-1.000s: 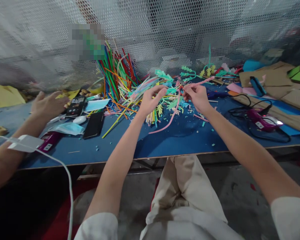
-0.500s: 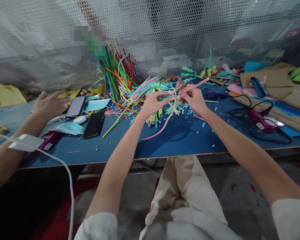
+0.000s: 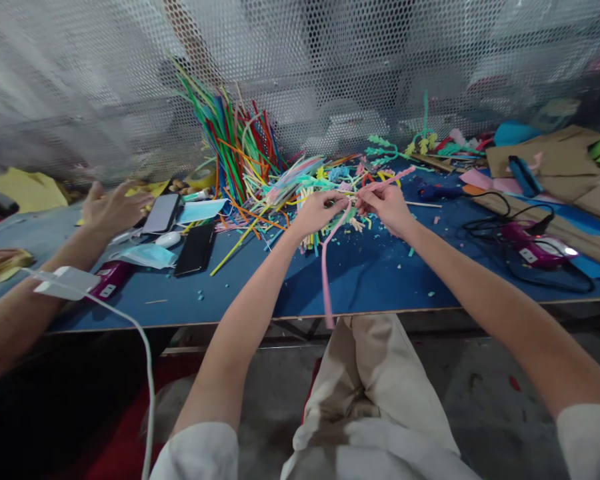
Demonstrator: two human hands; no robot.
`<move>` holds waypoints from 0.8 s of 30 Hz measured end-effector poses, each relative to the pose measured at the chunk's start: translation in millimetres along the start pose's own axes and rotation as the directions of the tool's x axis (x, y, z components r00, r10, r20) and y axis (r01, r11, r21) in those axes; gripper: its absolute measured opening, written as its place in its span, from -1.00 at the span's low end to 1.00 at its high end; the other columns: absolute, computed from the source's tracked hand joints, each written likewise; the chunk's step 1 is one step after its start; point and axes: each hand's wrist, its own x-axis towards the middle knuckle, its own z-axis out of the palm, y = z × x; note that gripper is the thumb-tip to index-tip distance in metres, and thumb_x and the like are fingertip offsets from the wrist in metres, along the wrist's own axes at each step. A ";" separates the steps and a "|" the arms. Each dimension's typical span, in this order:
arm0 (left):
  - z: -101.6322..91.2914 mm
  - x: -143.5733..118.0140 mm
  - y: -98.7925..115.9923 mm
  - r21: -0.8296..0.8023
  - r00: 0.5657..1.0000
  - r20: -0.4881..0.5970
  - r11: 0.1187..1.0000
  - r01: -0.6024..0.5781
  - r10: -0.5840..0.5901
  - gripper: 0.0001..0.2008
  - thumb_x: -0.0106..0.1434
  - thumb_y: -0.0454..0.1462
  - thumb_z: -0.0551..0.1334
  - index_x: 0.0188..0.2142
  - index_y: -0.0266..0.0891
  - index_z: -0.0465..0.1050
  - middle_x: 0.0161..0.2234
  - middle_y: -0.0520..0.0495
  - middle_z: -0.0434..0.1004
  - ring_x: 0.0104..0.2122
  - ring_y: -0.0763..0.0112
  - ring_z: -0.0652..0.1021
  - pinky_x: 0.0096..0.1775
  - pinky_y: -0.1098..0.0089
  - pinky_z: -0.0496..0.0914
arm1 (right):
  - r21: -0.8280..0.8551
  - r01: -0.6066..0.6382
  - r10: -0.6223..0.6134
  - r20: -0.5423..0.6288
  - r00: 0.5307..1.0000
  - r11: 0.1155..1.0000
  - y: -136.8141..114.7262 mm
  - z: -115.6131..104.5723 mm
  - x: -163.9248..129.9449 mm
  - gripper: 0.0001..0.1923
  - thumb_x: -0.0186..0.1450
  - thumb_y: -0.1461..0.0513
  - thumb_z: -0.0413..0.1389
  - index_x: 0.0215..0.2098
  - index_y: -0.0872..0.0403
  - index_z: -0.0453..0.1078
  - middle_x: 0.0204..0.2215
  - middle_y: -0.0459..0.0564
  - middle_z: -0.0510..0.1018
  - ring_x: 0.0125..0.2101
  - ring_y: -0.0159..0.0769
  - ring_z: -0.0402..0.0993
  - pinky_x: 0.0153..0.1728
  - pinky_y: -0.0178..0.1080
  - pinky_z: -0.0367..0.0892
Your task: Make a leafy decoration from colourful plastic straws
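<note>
A pink pipe cleaner (image 3: 326,270) hangs in a curve from between my two hands, its loose end reaching the table's front edge. My left hand (image 3: 320,212) is closed, fingertips pinching this strip. Close beside it, my right hand (image 3: 386,203) pinches a thicker, fuzzy pink piece (image 3: 393,180) that sticks out up and to the right. Where the two pinks meet is partly covered by my fingers. Behind and below my hands lies a heap of pastel pipe cleaners (image 3: 300,179) and cut bits.
Coloured pipe cleaners (image 3: 235,143) stand in a bundle against the perforated metal screen (image 3: 350,60). To the left are a black phone (image 3: 195,249), a face mask (image 3: 145,255) and another person's hand (image 3: 113,208). A hot glue gun (image 3: 437,191) and a purple power strip (image 3: 535,243) with cables lie right.
The pink strip's loose end has swung down and right, toward the table's front edge. My left fingers have closed in more tightly. The view has shifted slightly.
</note>
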 end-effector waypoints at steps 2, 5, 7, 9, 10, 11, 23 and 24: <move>2.7 -0.2 0.0 0.019 1.000 -0.017 1.000 -0.011 0.012 -0.68 0.45 -0.12 0.26 -0.17 -0.28 0.73 -0.16 -0.14 0.76 -0.16 0.27 0.65 -0.03 0.32 0.47 | 0.053 -0.060 0.060 -0.007 0.998 0.997 0.4 0.6 0.1 -0.45 0.08 -0.20 0.53 -0.38 0.05 0.55 -0.45 -0.03 0.66 -0.52 -0.39 0.50 -0.49 -0.31 0.45; 6.1 0.7 -2.3 0.066 0.998 -0.053 0.997 -0.026 0.029 -0.67 0.46 -0.11 0.25 -0.21 -0.29 0.73 -0.22 -0.14 0.75 -0.20 0.28 0.64 -0.03 0.31 0.44 | 0.093 -0.167 0.169 -0.013 0.986 0.982 0.5 -0.2 0.7 -0.57 0.16 -0.07 0.52 -0.36 0.08 0.58 -0.45 -0.02 0.66 -0.53 -0.43 0.49 -0.51 -0.36 0.43; 8.5 1.9 -5.9 0.081 0.998 -0.065 0.997 -0.008 0.013 -0.66 0.44 -0.09 0.27 -0.22 -0.28 0.73 -0.25 -0.13 0.74 -0.24 0.29 0.63 -0.07 0.32 0.43 | 0.118 -0.226 0.228 -0.002 0.974 0.967 1.2 -1.7 1.2 -0.60 0.18 -0.03 0.51 -0.33 0.10 0.61 -0.44 0.00 0.67 -0.51 -0.43 0.52 -0.50 -0.37 0.45; 10.5 3.0 -10.7 0.079 0.998 -0.059 0.996 0.043 -0.038 -0.63 0.43 -0.04 0.29 -0.23 -0.28 0.73 -0.30 -0.11 0.72 -0.30 0.32 0.59 -0.16 0.33 0.40 | 0.104 -0.262 0.262 0.013 0.965 0.959 2.5 -3.5 1.5 -0.60 0.19 -0.04 0.51 -0.31 0.11 0.63 -0.42 0.03 0.69 -0.50 -0.40 0.55 -0.47 -0.35 0.49; 11.0 3.3 -13.2 0.071 0.996 -0.056 0.994 0.079 -0.075 -0.60 0.41 0.00 0.29 -0.24 -0.28 0.73 -0.34 -0.10 0.69 -0.35 0.33 0.57 -0.22 0.34 0.37 | 0.064 -0.265 0.265 0.006 0.964 0.962 3.1 -4.6 1.2 -0.58 0.20 -0.07 0.49 -0.30 0.10 0.63 -0.41 0.05 0.70 -0.51 -0.37 0.56 -0.47 -0.32 0.50; 11.1 3.4 -15.6 0.059 0.992 -0.054 0.991 0.118 -0.115 -0.57 0.40 0.04 0.30 -0.26 -0.28 0.73 -0.39 -0.08 0.66 -0.39 0.35 0.53 -0.28 0.35 0.34 | -0.001 -0.248 0.248 -0.013 0.969 0.969 3.6 -5.8 0.6 -0.56 0.21 -0.10 0.48 -0.30 0.09 0.63 -0.40 0.06 0.71 -0.52 -0.34 0.56 -0.48 -0.28 0.50; 13.1 5.4 -25.6 -0.123 0.946 -0.071 0.943 0.308 -0.318 -0.60 0.25 0.06 0.38 -0.37 -0.24 0.69 -0.53 0.00 0.52 -0.54 0.47 0.36 -0.45 0.38 0.19 | -0.702 0.562 -0.442 0.377 0.814 0.438 -5.6 -17.7 -0.5 -0.78 0.48 0.11 0.22 -0.01 -0.11 0.70 -0.02 0.08 0.67 0.00 -0.01 0.55 0.13 0.10 0.40; 15.1 5.2 -23.9 -0.110 0.948 -0.067 0.947 0.302 -0.310 -0.61 0.25 0.05 0.38 -0.36 -0.24 0.70 -0.55 0.01 0.49 -0.55 0.47 0.35 -0.46 0.38 0.18 | -0.722 0.582 -0.446 0.410 0.795 0.374 -4.6 -17.9 0.3 -0.77 0.49 0.12 0.21 0.01 -0.13 0.71 0.01 0.09 0.65 0.05 0.01 0.51 0.17 0.12 0.37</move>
